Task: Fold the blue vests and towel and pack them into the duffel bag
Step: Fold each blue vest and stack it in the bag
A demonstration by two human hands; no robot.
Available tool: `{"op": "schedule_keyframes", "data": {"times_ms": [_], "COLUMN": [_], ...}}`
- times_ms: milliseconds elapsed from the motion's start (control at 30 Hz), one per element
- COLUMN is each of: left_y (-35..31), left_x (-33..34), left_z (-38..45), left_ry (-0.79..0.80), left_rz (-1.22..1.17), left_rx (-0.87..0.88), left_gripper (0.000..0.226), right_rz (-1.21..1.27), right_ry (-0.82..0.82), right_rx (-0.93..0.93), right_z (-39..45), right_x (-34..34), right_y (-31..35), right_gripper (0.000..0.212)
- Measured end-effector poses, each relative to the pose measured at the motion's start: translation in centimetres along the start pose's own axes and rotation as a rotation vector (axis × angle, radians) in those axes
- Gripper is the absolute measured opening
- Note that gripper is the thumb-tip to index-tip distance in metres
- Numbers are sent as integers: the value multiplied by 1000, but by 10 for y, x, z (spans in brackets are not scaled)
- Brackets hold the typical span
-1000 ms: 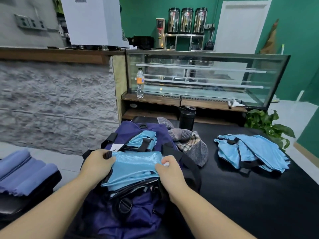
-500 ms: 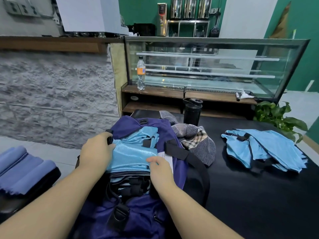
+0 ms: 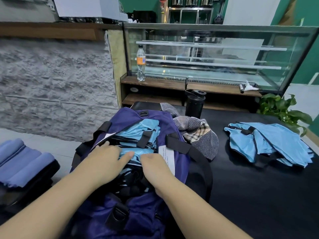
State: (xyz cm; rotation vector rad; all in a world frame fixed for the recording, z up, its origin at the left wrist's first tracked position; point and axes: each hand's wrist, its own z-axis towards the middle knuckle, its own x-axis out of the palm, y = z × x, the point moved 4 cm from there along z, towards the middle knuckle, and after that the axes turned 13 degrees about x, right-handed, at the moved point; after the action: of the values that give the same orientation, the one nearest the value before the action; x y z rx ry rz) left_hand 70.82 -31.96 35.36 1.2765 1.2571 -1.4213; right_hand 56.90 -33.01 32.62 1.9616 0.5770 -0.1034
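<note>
A purple duffel bag [image 3: 131,118] lies open at the near left of the black table [image 3: 259,195]. Inside it sits a folded blue vest [image 3: 138,130], with a second folded blue vest [image 3: 138,151] nearer to me. My left hand [image 3: 107,159] presses flat on that nearer vest with straight fingers. My right hand [image 3: 151,164] curls its fingers over the vest's near edge, down in the bag's mouth. A grey plaid towel [image 3: 198,133] lies crumpled against the bag's right side. A loose pile of blue vests [image 3: 269,142] rests on the table's right.
A black shaker bottle [image 3: 194,104] stands behind the towel. A glass display case [image 3: 207,54] with a water bottle [image 3: 141,63] on its shelf runs along the back. A potted plant [image 3: 283,109] is at the far right, blue cushions [image 3: 22,163] at the left.
Both hands have pushed the folded vest down into the bag's mouth and come closer together. My left hand's fingers now lie flat on top. My view tilted further down.
</note>
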Motion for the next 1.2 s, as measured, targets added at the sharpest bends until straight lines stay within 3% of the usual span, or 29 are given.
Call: {"op": "schedule_keyframes", "data": {"times_ms": [133, 233, 267, 333, 400, 500, 600, 667, 800, 1000, 1133, 1200], "left_y": [-17, -19, -15, -6, -2, 4, 7, 12, 16, -5, -54, -85], "left_x": [5, 25, 33, 48, 59, 66, 71, 77, 89, 62, 42, 39], "left_z": [-3, -13, -17, -26, -31, -33, -35, -34, -24, -34, -35, -35], "left_ry": [-72, -127, -142, -130, -92, -7, 50, 29, 7, -34, -247, -374], "left_rz": [114, 38, 12, -48, -67, -118, -225, -320, -415, -425, -293, -341], "left_rx": [159, 234, 224, 196, 187, 114, 110, 131, 197, 72, 159, 241], "left_gripper": [58, 84, 89, 99, 107, 76, 87, 83, 71, 74, 83, 75], "right_rz": [-14, -117, -196, -519, -728, -827, -926, -969, -985, -830, -704, -609], "right_ry": [-9, 29, -3, -226, -377, -210, -96, -89, -69, -69, -193, -266], "right_rx": [-18, -44, -69, -193, -423, -532, -424, -396, -352, -393, -505, -560], "right_z": [4, 4, 3, 1, -5, -1, 7, 9, 16, -1, -21, -30], "right_x": [19, 20, 16, 6, 6, 18, 21, 24, 29, 7, -23, -40], "right_y": [-3, -8, -10, -13, -11, -19, -34, -43, -50, -50, -60, -71], "right_gripper": [26, 32, 34, 37, 40, 49, 53, 57, 61, 61, 59, 55]}}
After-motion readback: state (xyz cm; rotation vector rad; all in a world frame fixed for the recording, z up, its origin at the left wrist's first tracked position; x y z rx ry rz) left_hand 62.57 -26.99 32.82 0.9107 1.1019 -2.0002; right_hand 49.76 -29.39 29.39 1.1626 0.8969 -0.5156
